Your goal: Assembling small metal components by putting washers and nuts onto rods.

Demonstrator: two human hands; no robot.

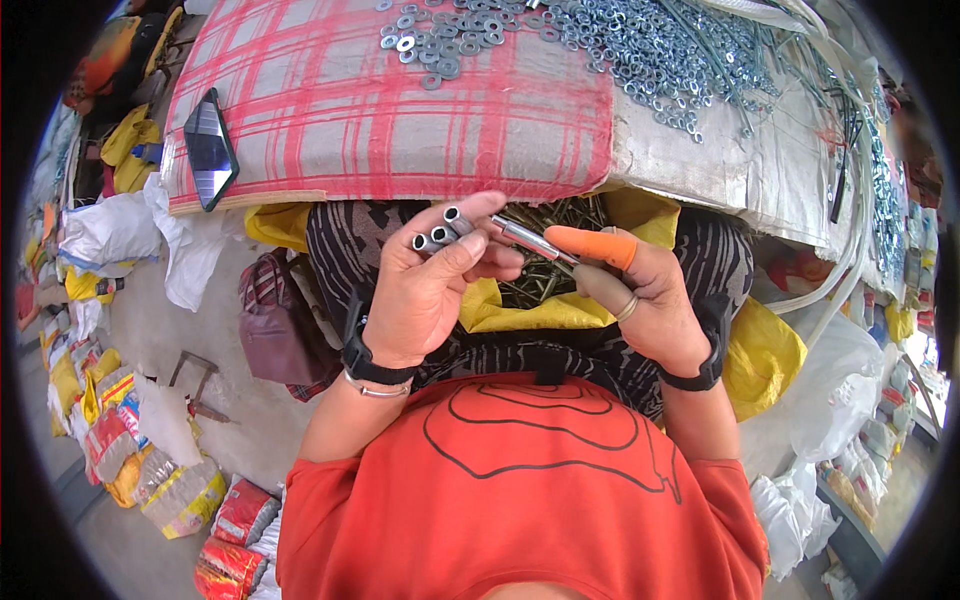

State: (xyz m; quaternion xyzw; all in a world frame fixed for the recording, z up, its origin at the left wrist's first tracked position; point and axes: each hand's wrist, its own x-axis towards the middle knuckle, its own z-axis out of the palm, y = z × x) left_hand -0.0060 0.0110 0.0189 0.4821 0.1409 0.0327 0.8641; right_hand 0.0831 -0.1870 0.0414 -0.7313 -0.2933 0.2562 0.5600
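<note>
Three short metal sleeves [438,236] are bunched in my left hand [412,295], their hollow ends facing up past the thumb. My right hand [655,295] pinches a shiny metal sleeve anchor [528,240], a sleeve on a thin rod, between thumb and forefinger. An orange finger cot [598,245] covers that forefinger. The anchor's far tip reaches close to my left fingers; whether they touch it I cannot tell. Under both hands, many loose metal bolts [545,288] lie in an open yellow sack [535,317] on my lap.
Ahead is a work surface with a red checked cloth [340,120], heaped with washers [650,75]. A dark phone-like slab [210,150] lies at its left edge. White straps [850,240] hang at the right. A purple handbag [283,325] and filled packets [180,490] are on the left.
</note>
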